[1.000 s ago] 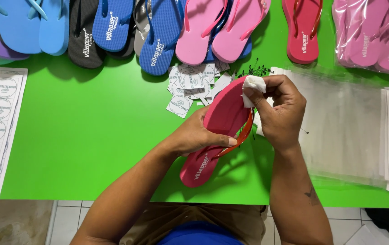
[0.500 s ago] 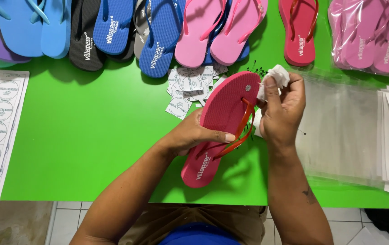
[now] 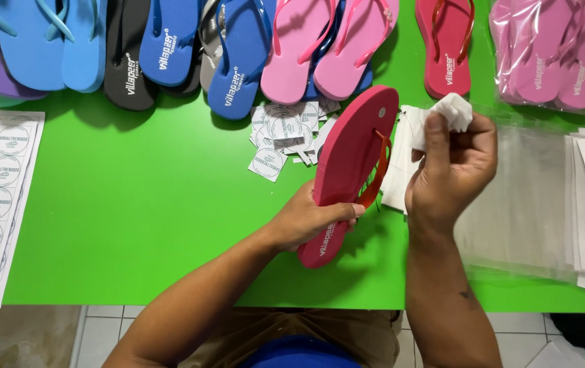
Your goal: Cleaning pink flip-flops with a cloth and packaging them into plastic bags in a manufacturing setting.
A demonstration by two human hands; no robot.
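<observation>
Sandal (image 3: 350, 163) tilts up in my left hand (image 3: 313, 218) — fingers wrapped round it — so my right hand (image 3: 453, 170), pinching a white cloth (image 3: 451, 112), can reach.

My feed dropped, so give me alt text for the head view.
The left hand holds a red flip-flop tilted above a green table, while the right hand pinches a crumpled white cloth beside it. Rows of flip-flops, round labels and clear bags surround them.
</observation>
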